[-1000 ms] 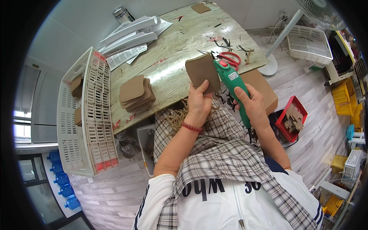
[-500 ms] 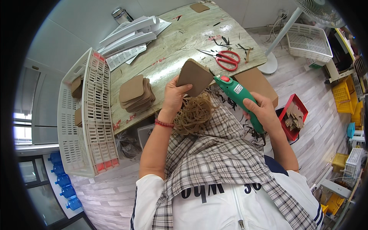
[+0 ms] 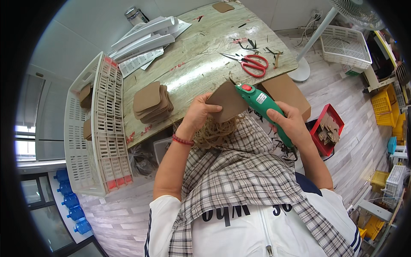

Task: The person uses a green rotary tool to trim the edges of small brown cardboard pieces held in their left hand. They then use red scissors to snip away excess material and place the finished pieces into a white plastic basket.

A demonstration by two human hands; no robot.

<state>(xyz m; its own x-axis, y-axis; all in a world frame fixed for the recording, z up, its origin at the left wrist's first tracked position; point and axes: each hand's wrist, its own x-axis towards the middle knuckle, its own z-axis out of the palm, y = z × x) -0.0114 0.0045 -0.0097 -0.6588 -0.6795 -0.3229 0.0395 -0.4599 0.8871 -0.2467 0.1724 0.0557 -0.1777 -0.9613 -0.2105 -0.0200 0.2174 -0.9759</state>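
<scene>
Head view, the only one given: brown board piece [image 3: 227,105], a rounded-corner square, is held just below the middle of the frame, at the near edge of the bench [image 3: 192,68]. It is pinched at its left edge by the left hand [image 3: 199,113], thumb below and fingers curled over the top, so that its right edge is left free and presented to the tool. That tool, a green electric cutter [image 3: 263,109] with a red button, is gripped around its body by the right hand [image 3: 293,124], fingers closed fully round it; its black tip is set against the upper right corner of the piece, seemingly so that an edge can be trimmed. A tangle of thin brown strips [image 3: 214,132] lies beneath the piece on the checked cloth [image 3: 239,171] spread over the lap, where trimmings would be caught.

Counted: one piece in hand; one stack of like pieces [image 3: 152,103] on the bench at centre left, its number too close-packed to tell; one more single piece [image 3: 222,6] at the far top edge. One pair of red-handled scissors [image 3: 250,64] lies open right of centre. One white slotted crate [image 3: 96,128] stands at the left with brown pieces inside. One red bin [image 3: 327,128] of offcuts sits on the floor at the right.
</scene>
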